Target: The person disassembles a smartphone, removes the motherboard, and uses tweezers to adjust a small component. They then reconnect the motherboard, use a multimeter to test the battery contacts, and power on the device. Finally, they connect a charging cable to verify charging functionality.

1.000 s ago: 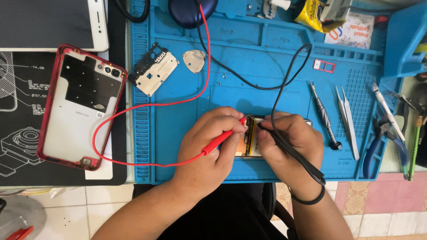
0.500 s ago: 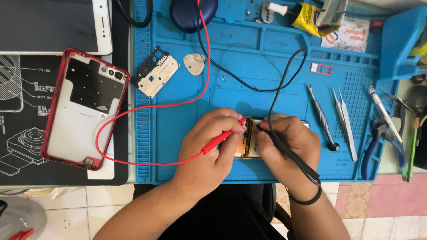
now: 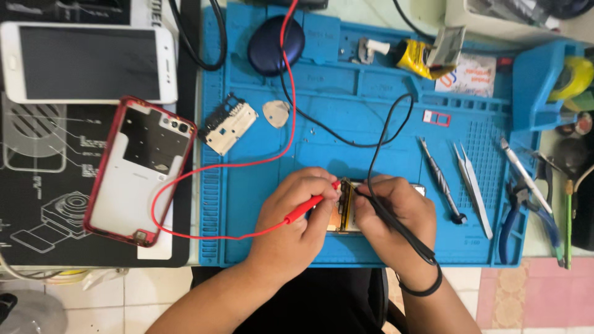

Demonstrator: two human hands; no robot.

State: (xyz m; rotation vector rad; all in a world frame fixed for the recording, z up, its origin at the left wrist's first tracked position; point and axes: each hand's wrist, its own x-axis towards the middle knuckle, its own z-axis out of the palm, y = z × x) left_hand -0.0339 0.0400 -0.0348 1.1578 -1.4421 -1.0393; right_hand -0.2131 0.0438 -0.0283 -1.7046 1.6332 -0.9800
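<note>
Two bare forearms without sleeves, left hand (image 3: 291, 226) with no rings or glove, right hand (image 3: 396, 216) likewise uncovered, thin black band (image 3: 421, 289) around the right wrist, dark clothing below.

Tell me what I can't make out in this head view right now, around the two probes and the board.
- Probe tips: the red probe and black probe end under the fingers; contact points hidden.
- Board: mostly covered by the left hand and right hand; parts too small to read.
- Where both leads go: the red lead and black lead run off the top edge.
</note>
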